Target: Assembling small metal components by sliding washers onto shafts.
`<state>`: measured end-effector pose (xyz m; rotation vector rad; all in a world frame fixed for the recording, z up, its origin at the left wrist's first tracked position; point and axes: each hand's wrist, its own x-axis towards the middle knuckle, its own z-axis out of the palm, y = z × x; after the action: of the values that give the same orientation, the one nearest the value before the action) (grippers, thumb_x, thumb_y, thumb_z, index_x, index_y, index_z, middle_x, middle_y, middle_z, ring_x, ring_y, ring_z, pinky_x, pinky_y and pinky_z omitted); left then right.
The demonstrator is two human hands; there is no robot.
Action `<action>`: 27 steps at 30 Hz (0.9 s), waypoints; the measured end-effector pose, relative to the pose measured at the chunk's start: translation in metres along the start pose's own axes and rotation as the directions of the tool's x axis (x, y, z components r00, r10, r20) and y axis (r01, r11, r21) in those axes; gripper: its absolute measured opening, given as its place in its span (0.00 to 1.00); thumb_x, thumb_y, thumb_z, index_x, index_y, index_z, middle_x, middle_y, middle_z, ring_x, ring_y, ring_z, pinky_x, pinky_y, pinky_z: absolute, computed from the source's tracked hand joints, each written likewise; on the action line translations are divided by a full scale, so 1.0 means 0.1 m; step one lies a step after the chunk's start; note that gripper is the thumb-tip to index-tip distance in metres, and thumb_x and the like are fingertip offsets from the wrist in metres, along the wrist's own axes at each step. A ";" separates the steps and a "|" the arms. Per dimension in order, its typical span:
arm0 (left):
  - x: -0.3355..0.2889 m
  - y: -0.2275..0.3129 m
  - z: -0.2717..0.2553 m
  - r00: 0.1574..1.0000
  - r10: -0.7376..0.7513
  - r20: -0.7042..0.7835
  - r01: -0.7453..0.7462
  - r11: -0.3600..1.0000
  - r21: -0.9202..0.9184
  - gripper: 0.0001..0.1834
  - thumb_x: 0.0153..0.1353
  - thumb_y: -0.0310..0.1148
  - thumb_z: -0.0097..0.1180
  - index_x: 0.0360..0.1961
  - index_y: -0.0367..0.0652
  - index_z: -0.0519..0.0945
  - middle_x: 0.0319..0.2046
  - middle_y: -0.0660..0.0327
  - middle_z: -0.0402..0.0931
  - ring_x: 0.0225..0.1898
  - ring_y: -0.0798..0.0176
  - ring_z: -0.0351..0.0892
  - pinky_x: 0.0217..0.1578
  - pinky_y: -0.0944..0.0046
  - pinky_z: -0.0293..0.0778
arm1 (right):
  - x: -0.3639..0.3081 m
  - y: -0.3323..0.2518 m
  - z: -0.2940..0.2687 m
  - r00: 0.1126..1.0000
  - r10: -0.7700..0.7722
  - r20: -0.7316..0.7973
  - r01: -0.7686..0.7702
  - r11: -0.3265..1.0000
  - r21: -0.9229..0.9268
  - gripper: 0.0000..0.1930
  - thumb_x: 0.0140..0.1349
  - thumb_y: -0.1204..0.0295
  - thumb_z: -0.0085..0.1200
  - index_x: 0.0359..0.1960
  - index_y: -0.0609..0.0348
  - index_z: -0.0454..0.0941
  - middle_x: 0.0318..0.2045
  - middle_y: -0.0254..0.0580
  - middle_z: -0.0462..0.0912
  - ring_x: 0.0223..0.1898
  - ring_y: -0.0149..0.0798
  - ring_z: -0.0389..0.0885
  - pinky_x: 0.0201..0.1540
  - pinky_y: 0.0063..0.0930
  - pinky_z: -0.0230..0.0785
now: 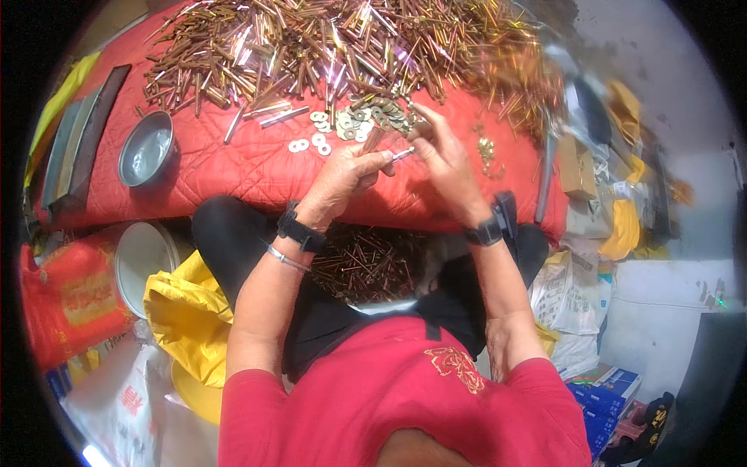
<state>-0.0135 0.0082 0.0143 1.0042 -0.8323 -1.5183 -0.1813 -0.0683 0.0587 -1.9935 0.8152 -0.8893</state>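
My left hand (354, 173) is closed around a slim silvery bolt (401, 155), which sticks out to the right past the thumb. Brownish metal rods (373, 140) show beside its fingers; whether they are held too, I cannot tell. At the bolt's outer end, my right hand (447, 163) has its thumb and bent fingers closed in; any small part between them is hidden. Just beyond both hands lies a cluster of flat round washers (354, 123), some silvery and some darker. Small brass-coloured pieces (486, 152) are scattered right of my right hand.
A large heap of coppery bolts (334, 54) covers the far side of the red quilted surface (226, 167). A metal bowl (146, 149) stands at left. Between my legs is a container of bolts (362, 268). Yellow cloth (187, 303) hangs at left; boxes (576, 167) crowd the right.
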 end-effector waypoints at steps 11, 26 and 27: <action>0.01 -0.02 0.01 1.000 -0.010 0.030 0.010 1.000 -0.011 0.14 0.60 0.42 0.57 0.27 0.42 0.80 0.13 0.77 0.59 0.14 0.79 0.51 0.16 0.74 0.45 | -0.06 0.01 0.01 0.997 0.037 0.062 -0.030 0.993 -0.117 0.18 0.66 0.70 0.49 0.56 0.57 0.68 0.37 0.46 0.82 0.33 0.36 0.79 0.39 0.29 0.71; 0.00 -0.03 0.01 0.996 -0.076 0.043 0.077 0.997 -0.031 0.13 0.60 0.40 0.56 0.27 0.41 0.80 0.14 0.77 0.59 0.14 0.80 0.51 0.16 0.74 0.44 | -0.09 0.06 0.06 1.000 0.015 0.005 -0.014 0.998 -0.055 0.18 0.64 0.71 0.51 0.56 0.60 0.69 0.28 0.40 0.78 0.32 0.36 0.78 0.38 0.29 0.71; 0.00 -0.03 0.02 0.995 -0.083 0.060 0.085 0.996 -0.034 0.13 0.60 0.40 0.56 0.27 0.41 0.80 0.14 0.77 0.59 0.14 0.80 0.51 0.16 0.74 0.44 | -0.09 0.07 0.05 0.999 -0.039 -0.032 0.035 0.993 -0.109 0.18 0.65 0.71 0.51 0.55 0.60 0.69 0.28 0.40 0.78 0.32 0.36 0.78 0.38 0.29 0.71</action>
<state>-0.0164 0.0090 0.0123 0.9822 -0.8094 -1.6357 -0.1839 -0.0629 0.0482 -2.0989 0.8645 -0.9200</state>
